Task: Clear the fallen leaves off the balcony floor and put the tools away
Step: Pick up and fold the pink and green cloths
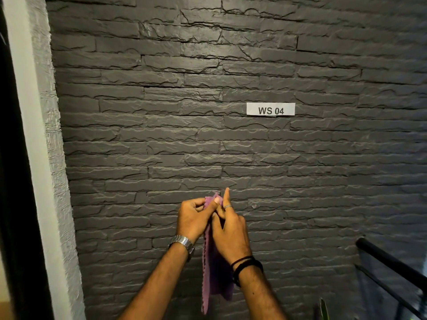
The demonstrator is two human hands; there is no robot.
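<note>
Purple cloth pinched by left hand and right hand | could be dropped if pinch loosens

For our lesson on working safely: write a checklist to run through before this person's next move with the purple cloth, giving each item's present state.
1. Left hand grips the purple cloth at its top: ok.
2. Right hand also on the cloth: ok.
3. Cloth hangs free, off the dark stone wall: cannot tell.
4. Black railing apart from both arms: ok.
5. Balcony floor cleared of leaves: cannot tell, floor out of view.
6. Place to put the cloth away visible: not ok.
</note>
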